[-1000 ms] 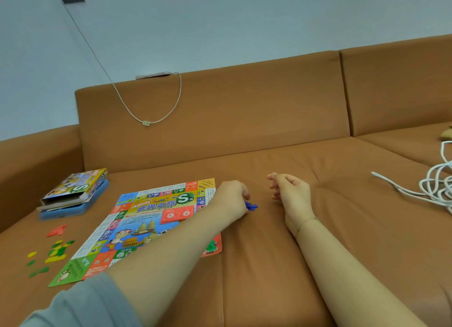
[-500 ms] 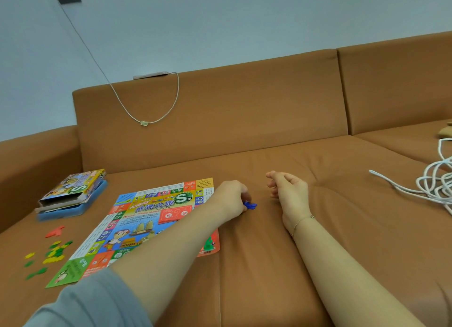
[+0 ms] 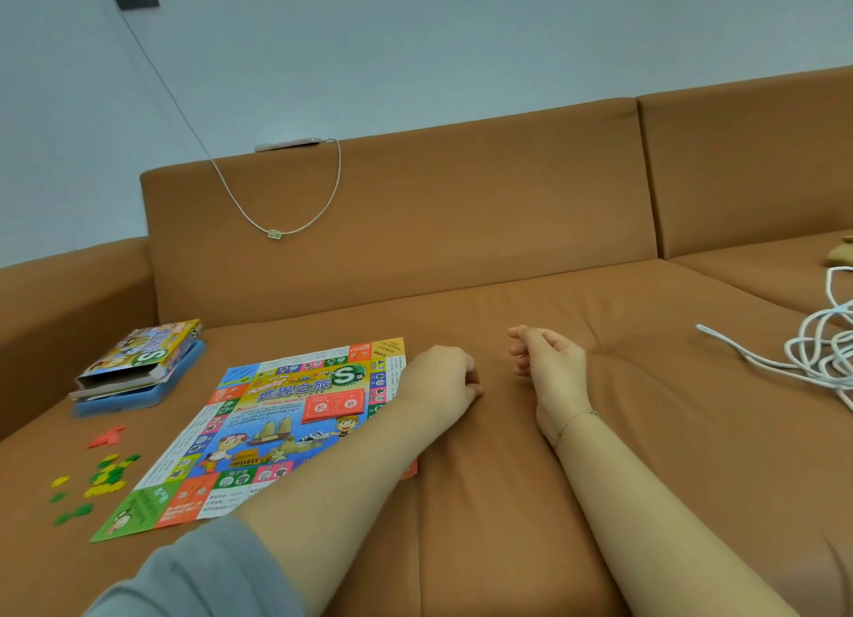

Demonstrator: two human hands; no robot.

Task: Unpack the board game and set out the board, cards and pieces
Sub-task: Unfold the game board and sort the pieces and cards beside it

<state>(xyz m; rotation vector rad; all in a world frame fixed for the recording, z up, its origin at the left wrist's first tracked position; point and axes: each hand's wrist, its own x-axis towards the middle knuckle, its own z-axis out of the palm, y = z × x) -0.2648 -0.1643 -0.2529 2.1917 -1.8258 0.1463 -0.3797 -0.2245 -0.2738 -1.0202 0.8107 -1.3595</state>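
Head view, landmark = game board [image 3: 258, 436]. The board is laid flat on the brown sofa seat [image 3: 531, 432], unfolded, turned at a slant: its green corner is pointed toward the camera, its yellow corner toward the backrest [image 3: 415, 210], so the long diagonal is run from near-left to far-right. A red card stack [image 3: 333, 406] is set on the board's far-right part, long axis roughly along the board's far edge.

Left of the board, near its green corner, small green and yellow pieces [image 3: 104, 478] are scattered on the seat; a red piece [image 3: 107, 436] is lain just beyond them. Further behind-left of the board, the game box [image 3: 138, 362] is stacked on its blue tray, open end turned toward the camera, long axis run back toward the backrest.

The left hand [image 3: 441, 379] is rested on the seat just off the board's right edge, forearm laid across the board's right side; fingers are curled under, fingertips pressed to the cushion. Whether anything is pinched can't be told, since the fingertips are hidden. The right hand [image 3: 547, 360] is rested further right of the board, apart from the left hand, fingers loosely curled, nothing seen held; a thin bracelet [image 3: 577, 420] is worn at the wrist.

Far right of the board, a coiled white cable [image 3: 812, 353] is lain on the seat. A 2nd white cable [image 3: 295, 210] is hung over the backrest behind the board.
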